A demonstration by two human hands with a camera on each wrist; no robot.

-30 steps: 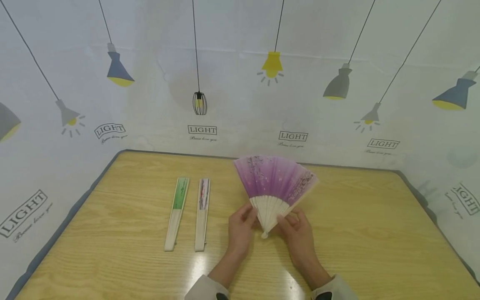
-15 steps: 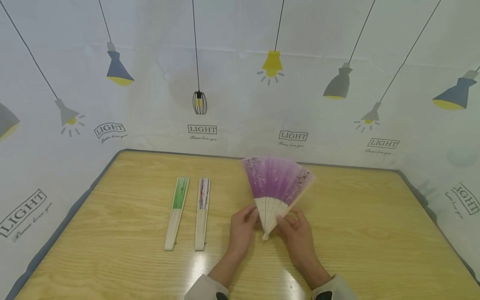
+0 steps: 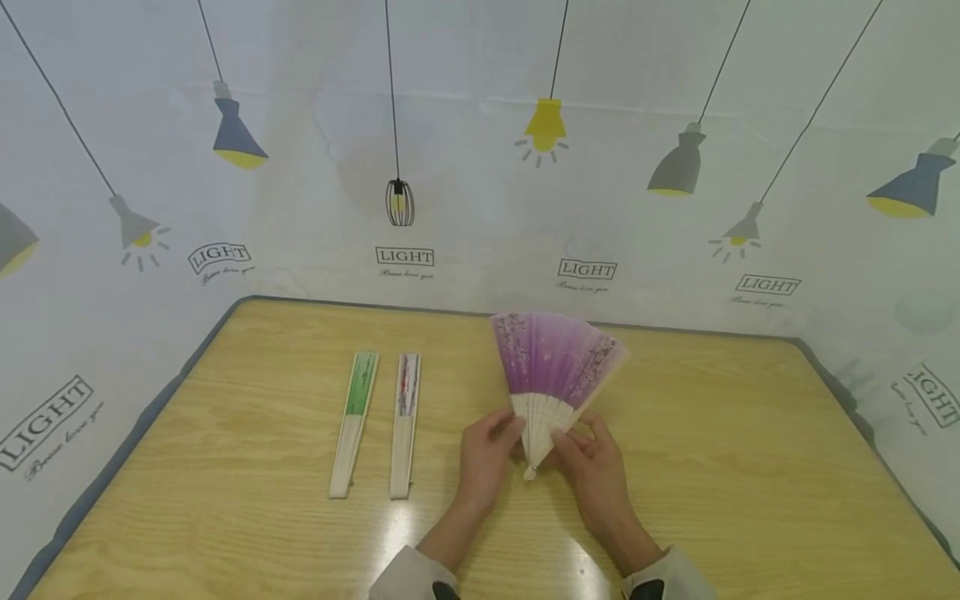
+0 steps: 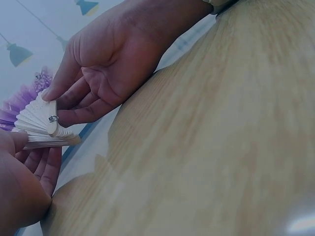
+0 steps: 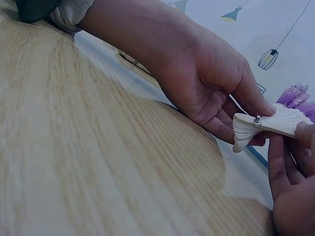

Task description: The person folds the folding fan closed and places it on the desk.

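A purple folding fan point(image 3: 555, 358) with cream ribs and printed blossoms is partly spread between both hands, pivot end toward the person. My left hand point(image 3: 486, 458) pinches its left edge ribs, thumb in front and fingers behind. On the opposite edge, my right hand point(image 3: 596, 475) grips the ribs in the same way. In the left wrist view, the right hand point(image 4: 110, 64) is seen beyond the ribs, near the metal pivot pin point(image 4: 52, 118). The right wrist view shows the left hand point(image 5: 206, 73) with its thumb on the ribs point(image 5: 280, 118).
To the left lie two folded fans: one with green cloth point(image 3: 362, 383), one with white, red and purple print point(image 3: 407, 387). Both rest side by side on the wood-grain table point(image 3: 247, 433). A white lamp-printed backdrop point(image 3: 480, 167) rises behind the table and along both sides.
The purple fan has narrowed: its left edge has swung inward to the right with the left hand, and its right edge has come in slightly. The two folded fans stay put.
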